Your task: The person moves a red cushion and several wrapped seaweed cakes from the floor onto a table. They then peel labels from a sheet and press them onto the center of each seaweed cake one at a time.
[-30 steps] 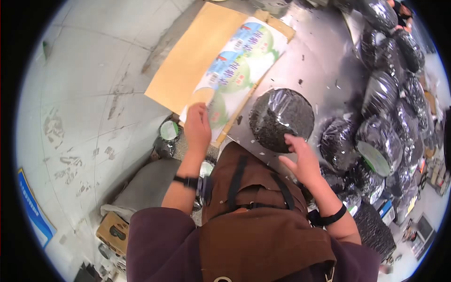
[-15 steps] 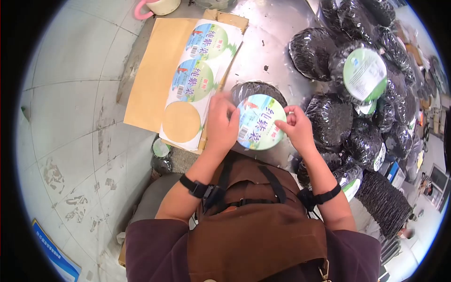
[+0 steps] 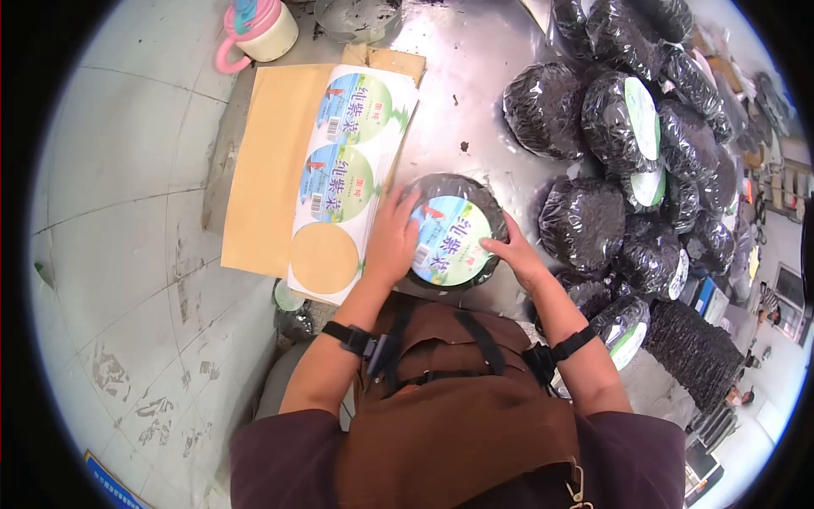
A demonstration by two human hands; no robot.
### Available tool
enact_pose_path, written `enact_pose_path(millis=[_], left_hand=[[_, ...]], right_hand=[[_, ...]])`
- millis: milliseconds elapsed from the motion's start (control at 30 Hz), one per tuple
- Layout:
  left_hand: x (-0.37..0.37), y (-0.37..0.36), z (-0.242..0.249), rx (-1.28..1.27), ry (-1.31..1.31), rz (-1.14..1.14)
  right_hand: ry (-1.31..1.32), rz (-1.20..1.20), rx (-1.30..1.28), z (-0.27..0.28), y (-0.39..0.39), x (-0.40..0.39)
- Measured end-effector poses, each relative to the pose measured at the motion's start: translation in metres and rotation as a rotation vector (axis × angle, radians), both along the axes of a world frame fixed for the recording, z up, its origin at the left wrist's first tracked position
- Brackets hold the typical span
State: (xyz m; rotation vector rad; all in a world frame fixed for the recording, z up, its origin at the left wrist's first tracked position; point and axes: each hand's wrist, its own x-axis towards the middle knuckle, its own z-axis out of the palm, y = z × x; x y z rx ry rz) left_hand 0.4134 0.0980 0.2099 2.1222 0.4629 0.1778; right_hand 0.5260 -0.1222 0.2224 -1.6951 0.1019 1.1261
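Note:
A round plastic-wrapped pack of dark dried seaweed [image 3: 449, 185] lies on the metal table in front of me. On its top is a round blue-and-green label [image 3: 465, 248] with a printed picture, barcode and large characters. My left hand [image 3: 393, 236] is against the pack's left side, its fingers slightly blurred along the edge. At the right side, my right hand [image 3: 515, 254] has its thumb on the label's edge and its fingers around the pack, partly hidden. Left of my hands is a label sheet [image 3: 392, 114] with two round labels and one bare tan circle.
Several wrapped seaweed packs [image 3: 581, 222] are heaped on the right, some labelled. Brown backing paper [image 3: 263, 161] lies under the label sheet. A mug with a pink lid [image 3: 275, 32] and a metal bowl [image 3: 360, 21] stand at the far left. Tiled wall [image 3: 127, 187] borders the table.
The label, held above the pack between both hands before, now lies on the pack's top. Both hands have come down to the pack's sides. The camera view has shifted slightly.

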Motion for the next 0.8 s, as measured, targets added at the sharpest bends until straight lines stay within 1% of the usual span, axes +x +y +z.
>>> enact_pose_path(millis=[33,100,133,167,200,233,267,300,333,367,433,467,500,533,567,633,700,767,800], left_hand=[[-0.008,0.005,0.003,-0.008,-0.006,0.004],[-0.018,0.027,0.01,-0.155,0.011,-0.014],[-0.022,0.048,0.008,-0.088,-0.016,0.082],[-0.028,0.071,0.008,-0.022,-0.036,0.172],[-0.027,0.095,0.01,-0.034,-0.011,0.35],[-0.02,0.118,0.01,-0.042,0.017,0.531],[-0.014,0.134,-0.001,-0.04,0.027,0.533],[-0.007,0.148,-0.018,0.306,0.118,0.448],[-0.004,0.161,-0.032,0.653,0.211,0.362],[-0.001,0.163,-0.043,0.664,0.218,0.386],[0.01,0.149,-0.058,0.554,0.406,0.518],[0.012,0.147,-0.056,0.556,0.421,0.529],[0.012,0.144,-0.051,0.491,0.382,0.585],[0.012,0.144,-0.049,0.426,0.338,0.642],[0.015,0.145,-0.05,0.428,0.345,0.654],[0.012,0.144,-0.05,0.418,0.356,0.665],[0.012,0.146,-0.048,0.393,0.356,0.68],[0.006,0.14,-0.05,0.369,0.362,0.694],[-0.001,0.132,-0.053,0.462,0.355,0.687]], right_hand=[[-0.006,0.004,-0.008,0.005,0.002,0.007],[-0.037,0.263,-0.15,0.025,0.019,0.036],[-0.107,0.274,-0.119,0.046,0.035,0.063],[-0.217,0.264,-0.05,0.093,0.061,0.091],[-0.592,0.243,-0.032,0.095,0.064,0.127],[-0.541,0.062,0.017,0.139,0.078,0.15],[-0.416,-0.126,0.38,0.157,0.092,0.178],[-0.393,-0.446,0.477,0.146,0.081,0.219],[-0.651,-0.42,0.341,0.15,0.097,0.217],[-0.796,-0.192,0.062,0.145,0.101,0.214],[-1.159,0.345,-0.544,0.054,0.069,0.249],[-1.253,0.417,-0.713,0.02,0.06,0.242],[-1.34,0.492,-0.89,0.003,0.05,0.228],[-1.369,0.522,-0.849,0.007,0.056,0.203],[-1.406,0.548,-0.806,0.016,0.07,0.173],[-1.382,0.69,-0.617,0.035,0.078,0.119],[-1.181,0.892,-0.35,0.052,0.08,0.059],[-1.004,1.065,-0.172,0.066,0.081,0.005],[-1.003,1.059,-0.164,0.065,0.076,-0.01]])
